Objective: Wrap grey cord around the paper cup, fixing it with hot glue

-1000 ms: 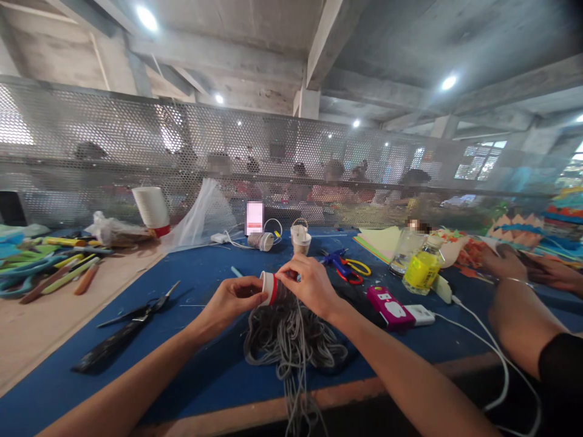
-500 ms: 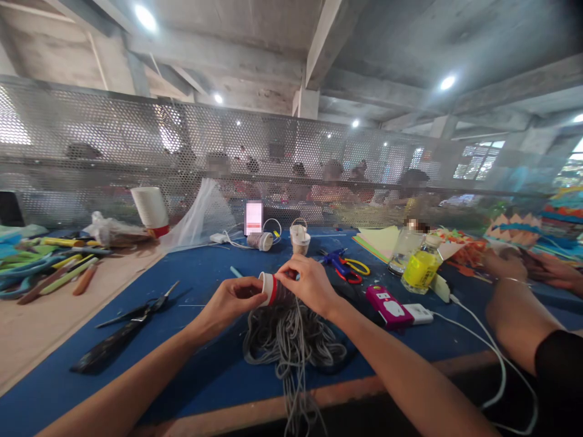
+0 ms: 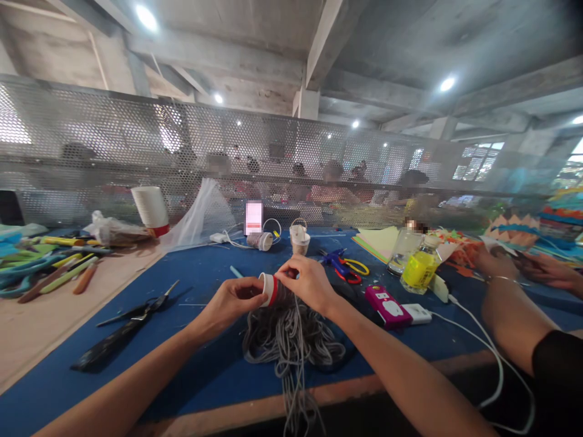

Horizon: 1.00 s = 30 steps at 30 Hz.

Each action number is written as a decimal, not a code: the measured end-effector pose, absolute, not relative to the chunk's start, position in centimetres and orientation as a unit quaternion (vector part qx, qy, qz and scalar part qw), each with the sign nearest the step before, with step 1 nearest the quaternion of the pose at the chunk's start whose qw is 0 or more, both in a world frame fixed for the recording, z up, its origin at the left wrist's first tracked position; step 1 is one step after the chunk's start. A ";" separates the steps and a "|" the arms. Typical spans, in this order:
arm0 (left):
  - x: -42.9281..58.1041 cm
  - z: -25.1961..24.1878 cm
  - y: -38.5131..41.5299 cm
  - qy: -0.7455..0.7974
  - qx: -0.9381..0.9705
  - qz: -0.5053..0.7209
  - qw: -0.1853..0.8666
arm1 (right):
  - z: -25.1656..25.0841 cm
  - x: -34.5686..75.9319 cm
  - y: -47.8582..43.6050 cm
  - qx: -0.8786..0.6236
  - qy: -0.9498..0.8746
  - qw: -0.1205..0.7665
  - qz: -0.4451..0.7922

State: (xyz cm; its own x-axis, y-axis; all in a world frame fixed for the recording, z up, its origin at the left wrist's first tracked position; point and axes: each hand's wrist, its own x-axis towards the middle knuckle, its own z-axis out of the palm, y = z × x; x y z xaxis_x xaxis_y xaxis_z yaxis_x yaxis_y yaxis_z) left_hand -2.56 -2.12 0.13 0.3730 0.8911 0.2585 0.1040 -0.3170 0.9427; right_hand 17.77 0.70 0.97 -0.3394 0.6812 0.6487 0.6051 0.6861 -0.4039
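Observation:
A white paper cup [image 3: 268, 289] with a red band lies on its side between my hands, grey cord wound around its body. My left hand [image 3: 237, 300] grips the cup at its open rim, thumb outside and fingers reaching in. On the other side, my right hand [image 3: 310, 280] pinches at the red band, where the cord meets it; the fingertips partly hide what they hold. Below the cup, a loose heap of grey cord [image 3: 296, 343] spreads on the blue table mat [image 3: 200, 346], and strands hang over the front edge.
Black scissors [image 3: 132, 325] lie at left. Behind my hands stand a cord-wrapped cup [image 3: 299, 241], another wound cup [image 3: 260, 241] and a phone [image 3: 254, 218]. Blue pliers [image 3: 337, 264], a magenta box [image 3: 387, 305] and a yellow glue bottle [image 3: 419, 270] sit at right, near a co-worker's arm [image 3: 514, 321].
My hands and the cup stay almost where they were. At the far right, the co-worker's hands have shifted slightly.

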 end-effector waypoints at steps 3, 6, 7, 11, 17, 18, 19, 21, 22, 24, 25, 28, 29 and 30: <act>-2.6 0.1 -2.1 0.363 0.689 0.426 0.461 | 0.9 17.8 0.8 -0.392 -0.817 0.419 0.049; -2.7 0.0 -2.0 0.365 0.688 0.427 0.459 | 0.9 17.7 0.9 -0.393 -0.816 0.420 0.052; -2.7 0.0 -2.0 0.364 0.689 0.428 0.458 | 0.9 17.7 0.9 -0.394 -0.816 0.420 0.053; -2.7 -0.1 -1.8 0.359 0.687 0.430 0.463 | 0.8 17.6 0.9 -0.396 -0.812 0.425 0.055; -2.8 -0.2 -1.8 0.360 0.670 0.435 0.482 | 1.0 17.6 0.9 -0.385 -0.803 0.449 0.073; -2.9 -0.2 -1.7 0.361 0.664 0.440 0.485 | 1.2 17.6 0.9 -0.375 -0.802 0.457 0.085; -3.0 -0.3 -1.6 0.364 0.658 0.444 0.487 | 1.4 17.7 0.8 -0.364 -0.799 0.468 0.096; -3.2 -0.3 -1.4 0.373 0.647 0.463 0.478 | 1.8 17.8 0.6 -0.348 -0.787 0.497 0.108; -3.3 -0.3 -1.3 0.377 0.641 0.474 0.472 | 1.9 17.9 0.6 -0.345 -0.779 0.512 0.110; -3.4 -0.3 -1.1 0.381 0.628 0.495 0.464 | 2.0 18.1 0.6 -0.346 -0.764 0.533 0.112; -3.4 -0.3 -1.0 0.381 0.619 0.505 0.465 | 1.9 18.2 0.7 -0.349 -0.759 0.537 0.117; -3.4 -0.3 -0.9 0.382 0.584 0.523 0.489 | 1.3 18.3 1.1 -0.368 -0.756 0.518 0.156; -3.4 -0.3 -0.9 0.380 0.571 0.526 0.503 | 1.1 18.3 1.2 -0.378 -0.755 0.506 0.177; -3.4 -0.2 -0.9 0.377 0.558 0.528 0.518 | 0.9 18.3 1.3 -0.386 -0.755 0.492 0.200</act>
